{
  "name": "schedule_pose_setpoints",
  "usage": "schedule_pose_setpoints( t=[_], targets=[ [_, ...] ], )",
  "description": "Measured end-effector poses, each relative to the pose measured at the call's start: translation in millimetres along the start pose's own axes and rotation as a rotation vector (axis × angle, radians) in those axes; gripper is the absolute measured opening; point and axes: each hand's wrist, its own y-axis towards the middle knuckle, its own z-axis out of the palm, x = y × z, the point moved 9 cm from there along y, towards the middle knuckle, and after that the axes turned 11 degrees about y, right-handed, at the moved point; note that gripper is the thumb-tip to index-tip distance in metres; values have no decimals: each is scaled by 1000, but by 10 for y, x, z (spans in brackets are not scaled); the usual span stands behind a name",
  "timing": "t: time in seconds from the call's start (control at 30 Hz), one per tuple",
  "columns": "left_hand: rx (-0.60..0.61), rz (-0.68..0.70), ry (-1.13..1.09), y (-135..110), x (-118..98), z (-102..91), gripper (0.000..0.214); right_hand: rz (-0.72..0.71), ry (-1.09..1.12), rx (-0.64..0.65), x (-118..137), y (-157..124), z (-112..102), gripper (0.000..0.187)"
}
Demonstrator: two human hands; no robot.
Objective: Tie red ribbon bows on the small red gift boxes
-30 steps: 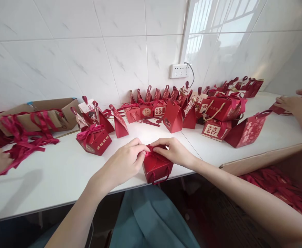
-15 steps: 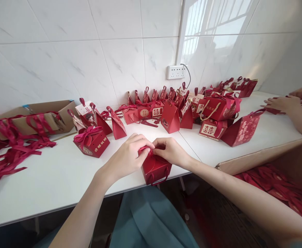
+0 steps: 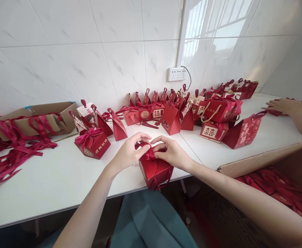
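Note:
A small red gift box (image 3: 154, 172) stands at the front edge of the white table (image 3: 50, 179), right in front of me. A red ribbon (image 3: 148, 151) lies across its top. My left hand (image 3: 128, 153) pinches the ribbon from the left, fingers curled over it. My right hand (image 3: 173, 153) pinches the same ribbon from the right, its fingers closed above the box's top. Loose ribbon ends hang down the box's front.
Many finished red gift boxes (image 3: 171, 119) crowd the back of the table by the tiled wall. A bowed box (image 3: 92, 143) sits left of my hands. Loose ribbons (image 3: 16, 148) and a cardboard box (image 3: 37, 115) lie far left. Another person's hand (image 3: 282, 105) works at right. A carton (image 3: 269, 162) holds red ribbons.
My fingers have shifted on the ribbon, and a small knot or loop now stands up above the box top. The other person's hand at right has moved slightly.

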Motion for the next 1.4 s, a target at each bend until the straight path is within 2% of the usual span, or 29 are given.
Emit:
schedule_pose_setpoints(
  t=[0.2,0.3,0.57,0.7,0.87,1.0,1.2,1.4],
  targets=[
    [-41,-58,-45,-37,262,79,14,36,-21,-17,-14,-15,-11,24],
    [-39,-70,-27,-86,300,122,16,34,-8,-38,-3,-19,-26,23],
    [-117,15,78,-284,206,114,17,-35,-27,-61,53,3,-53,19],
    [-90,92,128,-376,97,160,18,-63,-38,-66,76,2,-54,15],
    [-125,65,240,-381,37,216,17,-92,-55,-67,86,5,-71,12],
    [-127,13,159,-336,57,254,18,-94,-90,-56,93,10,-83,9],
    [-44,-47,-91,-299,107,343,18,-90,-165,-33,151,-5,-74,8],
    [-113,-139,-177,-297,236,368,30,-51,-142,68,122,13,-48,6]
  ],
)
